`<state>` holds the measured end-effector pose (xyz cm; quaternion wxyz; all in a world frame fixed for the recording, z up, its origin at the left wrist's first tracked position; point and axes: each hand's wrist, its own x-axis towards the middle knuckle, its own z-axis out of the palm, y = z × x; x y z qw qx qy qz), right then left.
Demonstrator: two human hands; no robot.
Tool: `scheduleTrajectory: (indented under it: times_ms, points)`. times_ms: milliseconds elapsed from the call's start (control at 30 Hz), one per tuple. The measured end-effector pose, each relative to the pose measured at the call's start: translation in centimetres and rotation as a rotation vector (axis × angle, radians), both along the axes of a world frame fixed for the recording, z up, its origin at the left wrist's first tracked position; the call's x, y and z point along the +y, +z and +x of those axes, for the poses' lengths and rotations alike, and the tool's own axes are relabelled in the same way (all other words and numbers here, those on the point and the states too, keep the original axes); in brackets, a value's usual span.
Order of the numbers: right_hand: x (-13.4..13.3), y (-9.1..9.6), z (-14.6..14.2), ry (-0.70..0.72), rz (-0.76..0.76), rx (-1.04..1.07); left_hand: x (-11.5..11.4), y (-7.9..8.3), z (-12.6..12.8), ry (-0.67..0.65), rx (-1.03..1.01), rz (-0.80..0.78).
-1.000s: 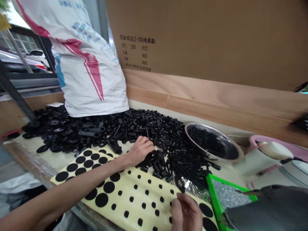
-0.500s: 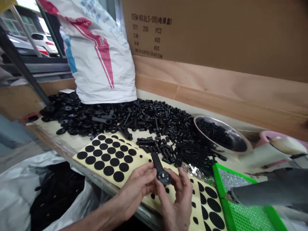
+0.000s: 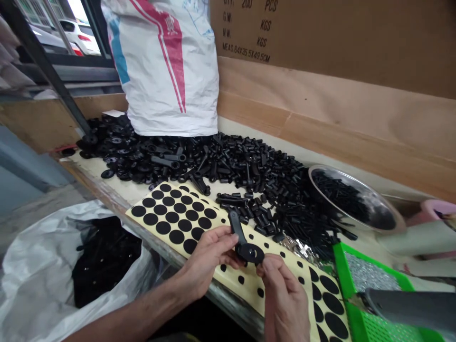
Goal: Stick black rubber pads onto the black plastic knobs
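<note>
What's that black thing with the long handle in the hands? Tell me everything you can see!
It's a matte black lever that looks like moulded plastic, with a narrow straight arm and a wider round head. The arm points up and away from the person, with the head lower down. The left hand pinches it near the head, and the right hand's fingertips touch the head's edge. It is held over a cream sheet with black dots.

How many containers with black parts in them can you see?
2: the steel bowl beside the loose pile, and the white plastic bag at lower left. The woven sack's contents are hidden.
</note>
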<state>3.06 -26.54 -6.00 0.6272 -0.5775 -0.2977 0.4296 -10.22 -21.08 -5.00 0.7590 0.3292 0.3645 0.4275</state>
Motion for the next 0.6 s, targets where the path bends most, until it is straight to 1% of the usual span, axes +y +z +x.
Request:
scheduleTrajectory:
  times_ms: [133, 300, 600]
  points:
    - [-0.1, 0.5, -0.9, 0.023, -0.076, 0.026, 0.0, 0.0, 0.2, 0.007, 0.002, 0.01]
    - [0.0, -0.2, -0.3, 0.071, -0.099, -0.013, 0.0, 0.1, 0.2, 0.003, -0.005, 0.026]
    - [-0.1, -1.0, 0.1, 0.05, -0.109, 0.015, 0.1, 0.1, 0.5, 0.001, 0.003, 0.022]
